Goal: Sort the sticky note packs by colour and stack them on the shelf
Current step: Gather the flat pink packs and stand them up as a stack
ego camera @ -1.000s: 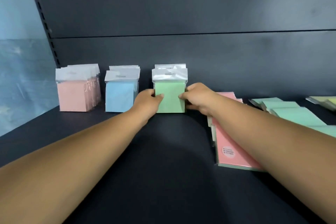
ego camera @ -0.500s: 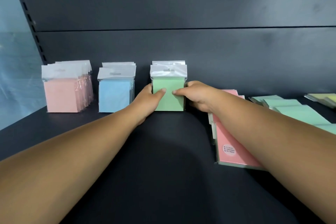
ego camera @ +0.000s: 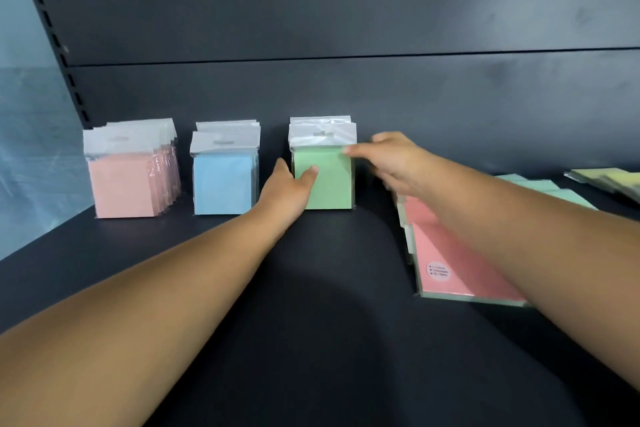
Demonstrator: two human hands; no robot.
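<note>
Three upright rows of packs stand along the back of the dark shelf point(ego camera: 173, 260), close to the dark back panel point(ego camera: 346, 90). From the person's left they are the pink packs point(ego camera: 121, 184), the blue packs point(ego camera: 223, 182) and the green packs point(ego camera: 323, 177). Each row is topped with clear plastic hang tabs, and narrow strips of bare shelf separate the rows.

The left hand point(ego camera: 285, 185) reaches in through the gap between blue and green, its thumb laid on the front face of the foremost green pack; the other fingers are hidden behind the pack's edge, so I cannot tell whether it grips or only steadies. The right hand point(ego camera: 391, 159) is beside the upper right corner of the same pack, fingers stretched out and loose, one fingertip touching the corner; it is blurred and holds nothing.

Under the right forearm lies a flat, overlapping heap of unsorted packs point(ego camera: 446, 253), pink on top with a round label, pale edges showing beneath. Further right lie mint packs point(ego camera: 540, 185) and, at the far edge, yellowish packs point(ego camera: 609, 178), all lying flat.

The left end of the shelf is bounded by a slotted upright point(ego camera: 52, 35) and a bluish wall point(ego camera: 31, 149) just beside the pink row. The broad front middle of the shelf, between the two forearms, is bare dark surface.
</note>
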